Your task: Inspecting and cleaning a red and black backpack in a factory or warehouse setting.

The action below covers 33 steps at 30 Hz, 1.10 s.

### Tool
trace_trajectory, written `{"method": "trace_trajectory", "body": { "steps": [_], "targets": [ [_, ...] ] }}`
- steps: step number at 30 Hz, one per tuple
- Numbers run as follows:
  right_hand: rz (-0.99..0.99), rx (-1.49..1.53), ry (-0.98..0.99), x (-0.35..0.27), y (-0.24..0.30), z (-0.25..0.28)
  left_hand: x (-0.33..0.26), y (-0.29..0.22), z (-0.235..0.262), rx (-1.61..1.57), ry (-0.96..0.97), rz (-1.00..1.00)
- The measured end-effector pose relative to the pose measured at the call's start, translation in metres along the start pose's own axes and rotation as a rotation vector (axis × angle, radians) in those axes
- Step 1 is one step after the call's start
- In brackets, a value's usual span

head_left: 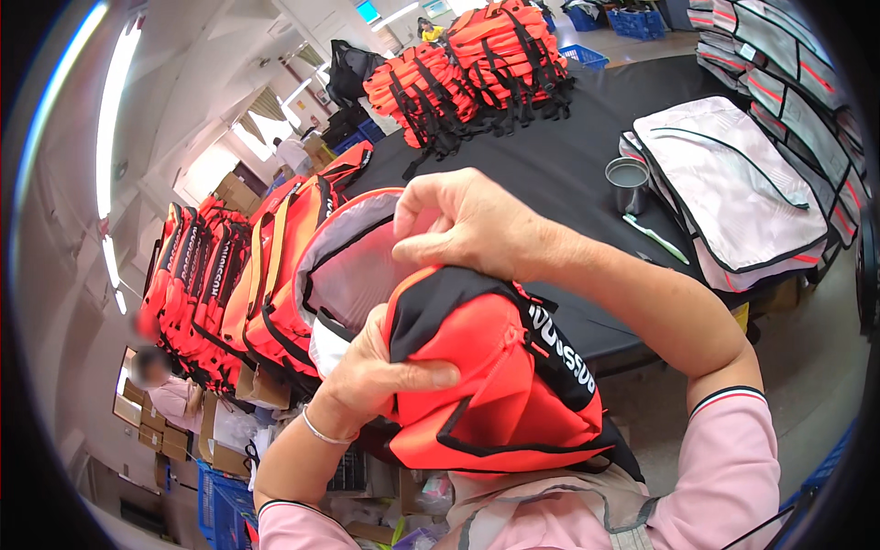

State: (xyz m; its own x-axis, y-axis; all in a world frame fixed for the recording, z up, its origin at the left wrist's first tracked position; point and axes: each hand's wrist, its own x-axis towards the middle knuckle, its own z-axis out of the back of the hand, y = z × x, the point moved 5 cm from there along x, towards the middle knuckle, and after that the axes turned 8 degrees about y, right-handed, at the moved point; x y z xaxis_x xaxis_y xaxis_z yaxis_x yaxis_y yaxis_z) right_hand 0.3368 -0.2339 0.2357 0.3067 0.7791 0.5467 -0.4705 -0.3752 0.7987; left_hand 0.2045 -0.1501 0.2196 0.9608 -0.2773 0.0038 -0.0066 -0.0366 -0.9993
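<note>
A bright red-orange backpack (495,385) with black trim rests against my body, its grey-lined opening (357,280) spread wide toward the upper left. My left hand (371,371) is closed on the near edge of this backpack, thumb lying over the red and black fabric. Above the opening, my right hand (472,225) has its fingers curled in a pinch beside the lining. Whatever lies between those fingertips, if anything, is too small to make out. A zipper and a black panel with white lettering run along the bag's right side.
Red bags (206,284) stand packed in a row at left. Red backpacks (467,69) are piled at the far side of the black table (587,156). White-grey fabric pieces (733,183), a metal cup (628,183) and a toothbrush (655,238) lie at right. Another person (174,394) is at far left.
</note>
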Motion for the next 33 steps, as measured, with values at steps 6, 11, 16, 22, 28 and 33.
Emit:
{"method": "trace_trajectory", "body": {
  "steps": [6, 11, 16, 22, 28, 33],
  "targets": [
    [0.033, -0.128, 0.059, 0.013, -0.023, -0.002, 0.009, -0.002, -0.011, 0.278, 0.054, -0.042],
    [0.002, 0.221, 0.125, -0.006, -0.017, 0.013, 0.004, -0.027, 0.015, 0.298, -0.001, 0.003],
    [-0.077, -0.146, -0.031, -0.020, 0.022, 0.041, 0.012, -0.045, 0.038, 0.654, -0.068, -0.023],
    [0.033, -0.934, -0.060, -0.016, 0.057, -0.021, 0.021, -0.068, 0.031, 0.573, 0.117, -0.141],
    [0.120, -0.489, -0.154, -0.021, 0.042, -0.003, -0.012, -0.068, 0.043, 1.251, 0.148, -0.177],
    [0.152, -0.519, -0.098, -0.019, 0.049, -0.008, -0.037, -0.055, 0.062, 1.428, -0.201, -0.467]
  ]
}}
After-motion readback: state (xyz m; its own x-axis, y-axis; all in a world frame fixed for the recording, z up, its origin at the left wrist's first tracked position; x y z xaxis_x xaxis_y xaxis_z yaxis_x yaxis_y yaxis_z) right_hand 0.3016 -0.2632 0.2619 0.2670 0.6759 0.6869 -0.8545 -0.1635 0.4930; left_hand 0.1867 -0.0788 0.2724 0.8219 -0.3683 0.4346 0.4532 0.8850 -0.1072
